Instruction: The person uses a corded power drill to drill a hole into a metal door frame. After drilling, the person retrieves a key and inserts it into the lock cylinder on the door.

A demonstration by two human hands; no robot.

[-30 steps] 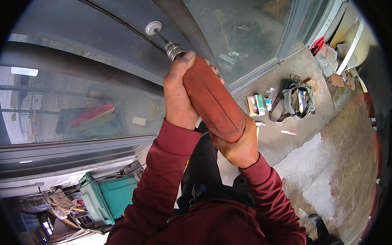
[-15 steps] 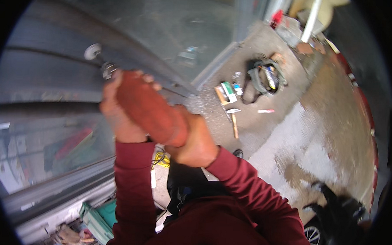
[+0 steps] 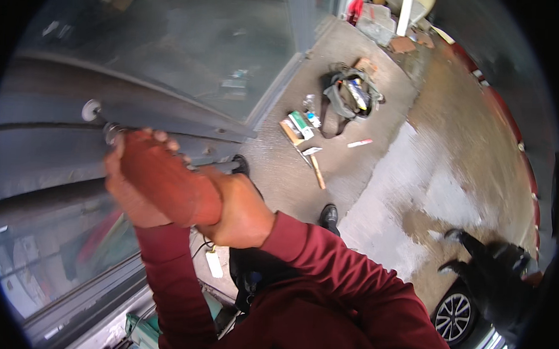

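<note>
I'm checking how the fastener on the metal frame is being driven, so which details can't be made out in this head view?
- Tool tip: where the red-handled screwdriver meets the round fastener is motion-blurred.
- Left hand: its fingers sit behind the handle.
- Right hand: its palm covers the handle's butt end.
- Small items beside the tool bag on the floor: too small to identify.

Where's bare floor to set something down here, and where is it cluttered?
Free: the concrete floor right of the marker, out to the red curb. Crowded: around the tool bag, the small boxes and the hammer by the glass door. Both hands grip the red tool.
</note>
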